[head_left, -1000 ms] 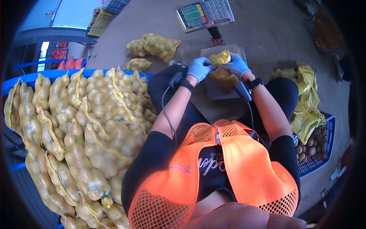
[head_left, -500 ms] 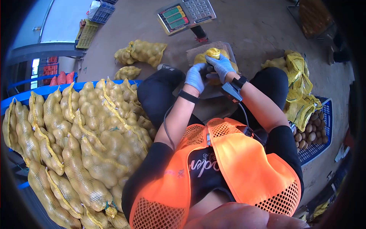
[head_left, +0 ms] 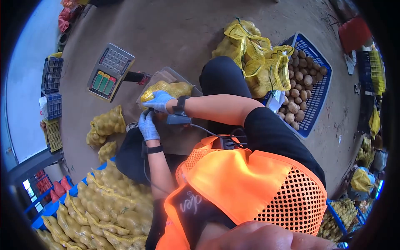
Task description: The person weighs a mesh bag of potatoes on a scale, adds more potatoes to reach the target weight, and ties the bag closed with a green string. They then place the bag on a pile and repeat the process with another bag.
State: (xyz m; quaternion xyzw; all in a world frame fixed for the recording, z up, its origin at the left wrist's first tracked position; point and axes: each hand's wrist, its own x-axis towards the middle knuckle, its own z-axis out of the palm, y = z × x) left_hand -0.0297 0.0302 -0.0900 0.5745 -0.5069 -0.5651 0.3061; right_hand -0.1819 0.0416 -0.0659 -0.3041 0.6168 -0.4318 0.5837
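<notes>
In the head view, my right hand (head_left: 161,101), in a light blue glove, is closed on the gathered neck of a yellow mesh bag of potatoes (head_left: 180,89). The bag lies on the scale's platform (head_left: 167,74). Close below it, my left hand (head_left: 148,126), also gloved, has its fingers closed near the bag's neck, around something small and dark that I cannot make out. The scale's display and keypad (head_left: 111,71) stand left of the bag. A grey device (head_left: 178,119) with a cable hangs at my right wrist.
Filled mesh bags (head_left: 107,121) lie on the floor at left; more fill a blue-edged cart (head_left: 85,183) at lower left. At upper right, yellow bags (head_left: 266,77) stand beside a blue crate (head_left: 323,89) of loose potatoes. Stacked crates (head_left: 53,75) line the far left.
The view has swung right, so the scale and my hands appear further left and the crate shows fully. More of the bag on the platform is visible; my right hand remains at its neck.
</notes>
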